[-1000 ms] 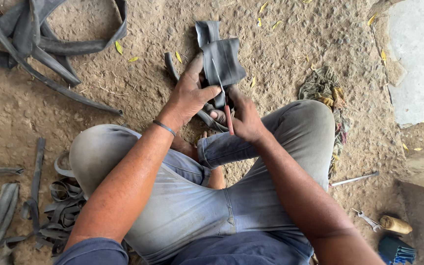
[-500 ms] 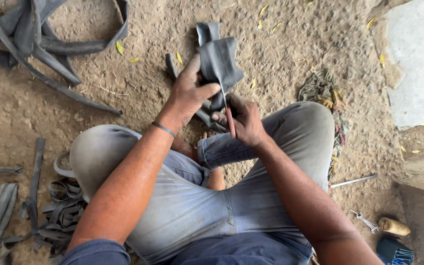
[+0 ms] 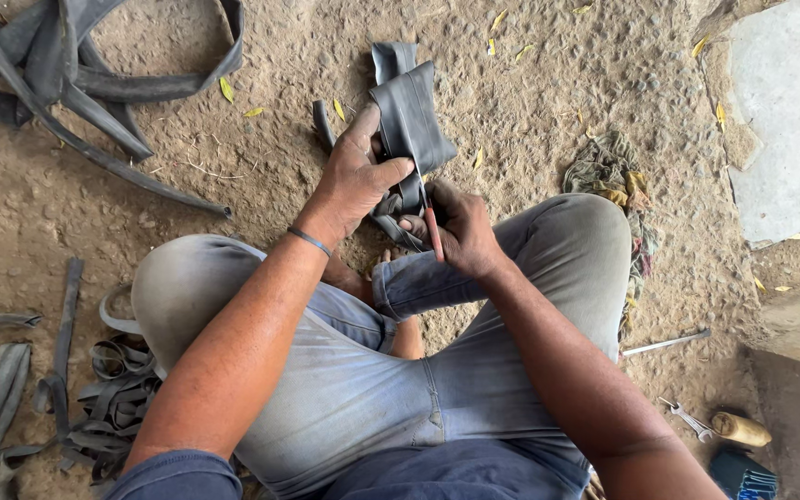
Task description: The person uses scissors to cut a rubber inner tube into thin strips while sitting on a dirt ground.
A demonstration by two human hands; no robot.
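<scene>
I sit on dirt ground with my knees bent, wearing grey jeans. My left hand (image 3: 356, 178) grips a folded piece of black rubber inner tube (image 3: 407, 116) and holds it upright in front of my knees. My right hand (image 3: 456, 227) is closed on a thin blade with a red handle (image 3: 431, 231), its edge pressed against the rubber just right of my left thumb. The lower part of the tube is hidden behind both hands. A thin dark band circles my left wrist.
Long black rubber strips (image 3: 76, 79) lie at the top left, and more cut strips (image 3: 94, 398) pile beside my left thigh. A dirty rag (image 3: 615, 171) lies to the right, a concrete slab (image 3: 784, 120) beyond it. A metal rod (image 3: 664, 344), a spanner (image 3: 690, 419) and a wooden handle (image 3: 741, 429) lie lower right.
The rubber piece has tilted slightly and my right hand has shifted the blade a little upward along it. My left hand keeps its grip in nearly the same place.
</scene>
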